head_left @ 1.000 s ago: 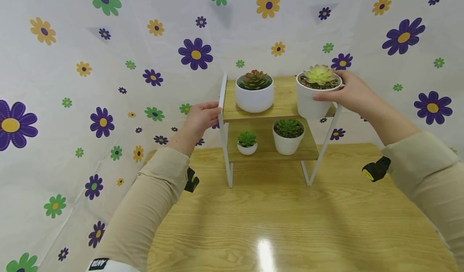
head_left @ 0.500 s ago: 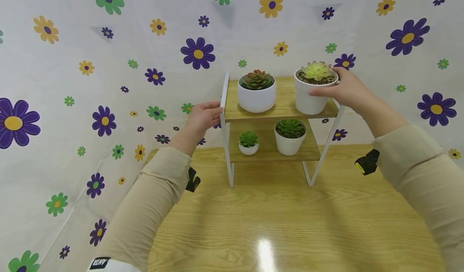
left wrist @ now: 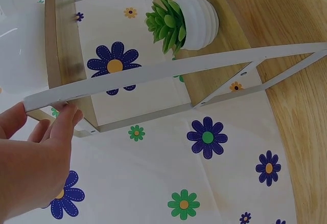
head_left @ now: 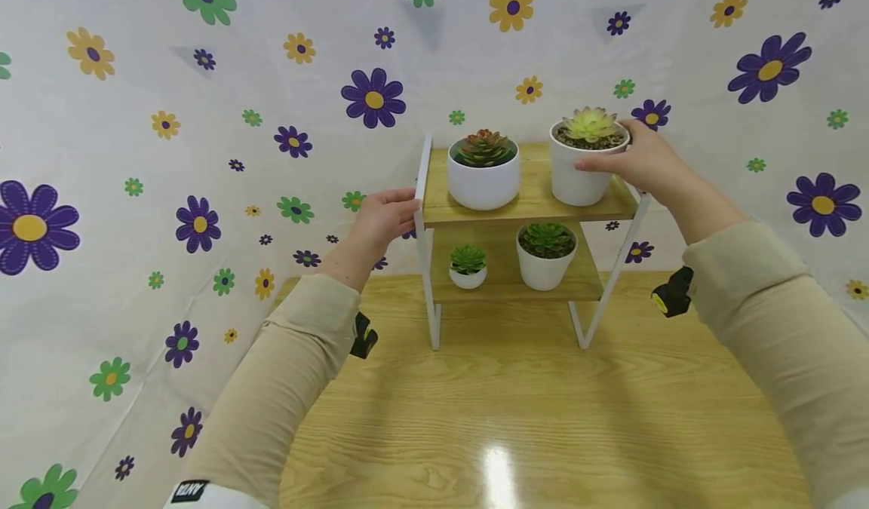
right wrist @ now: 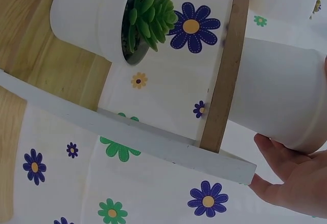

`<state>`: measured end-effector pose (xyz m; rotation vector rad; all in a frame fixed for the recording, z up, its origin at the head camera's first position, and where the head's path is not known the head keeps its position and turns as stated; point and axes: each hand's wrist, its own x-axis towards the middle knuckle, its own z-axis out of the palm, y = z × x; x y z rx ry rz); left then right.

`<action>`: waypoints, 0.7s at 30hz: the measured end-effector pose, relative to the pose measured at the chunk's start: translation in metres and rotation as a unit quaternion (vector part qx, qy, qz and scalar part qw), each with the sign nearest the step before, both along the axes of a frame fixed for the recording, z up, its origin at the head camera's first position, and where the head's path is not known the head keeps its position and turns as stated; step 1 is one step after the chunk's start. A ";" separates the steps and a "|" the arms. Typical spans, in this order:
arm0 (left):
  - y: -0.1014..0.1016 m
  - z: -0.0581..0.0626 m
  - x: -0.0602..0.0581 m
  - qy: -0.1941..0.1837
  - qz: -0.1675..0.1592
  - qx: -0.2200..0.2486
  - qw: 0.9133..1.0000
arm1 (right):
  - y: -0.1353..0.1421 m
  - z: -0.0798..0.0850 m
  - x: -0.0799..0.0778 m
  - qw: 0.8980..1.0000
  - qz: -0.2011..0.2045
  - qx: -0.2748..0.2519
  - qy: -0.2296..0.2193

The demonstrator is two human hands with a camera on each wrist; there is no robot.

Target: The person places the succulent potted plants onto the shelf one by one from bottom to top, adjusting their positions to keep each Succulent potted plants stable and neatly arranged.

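At the right of the two-tier plant shelf's top board [head_left: 536,206], my right hand [head_left: 641,158] grips a white flowerpot [head_left: 577,177] by its rim, thumb in front. A pale yellow-green succulent [head_left: 589,126] grows in it. In the right wrist view, the fingers [right wrist: 283,157] curl against the pot's side, just past the shelf's white metal frame [right wrist: 153,142]. My left hand [head_left: 383,222] pinches the frame's upper left corner; the left wrist view shows thumb and fingers [left wrist: 64,127] on either side of the bar [left wrist: 133,76]. Left on the same board stands a round white pot [head_left: 483,185] with a reddish succulent.
The lower board [head_left: 498,292] holds a small potted green succulent [head_left: 468,266] and a larger potted one [head_left: 545,264]. Under the shelf lies a wood-grain table [head_left: 489,396]. A flower-print cloth [head_left: 326,11] hangs close behind and to the left.
My right hand has moved the pot with the pale succulent back and slightly left, from the top board's front edge to farther in. My left hand stays on the frame.
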<state>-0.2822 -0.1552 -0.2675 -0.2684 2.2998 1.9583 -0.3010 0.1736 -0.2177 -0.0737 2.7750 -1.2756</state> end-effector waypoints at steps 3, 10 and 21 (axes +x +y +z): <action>0.000 0.000 0.000 -0.001 0.003 -0.002 1.000 | 0.000 -0.001 -0.001 1.000 -0.003 0.000 -0.003; 0.002 -0.001 -0.001 0.002 0.006 -0.013 1.000 | 0.000 -0.005 -0.004 1.000 -0.001 -0.009 0.002; 0.008 -0.030 0.025 0.158 -0.031 -0.303 0.939 | -0.009 -0.050 0.030 0.978 -0.018 0.039 0.205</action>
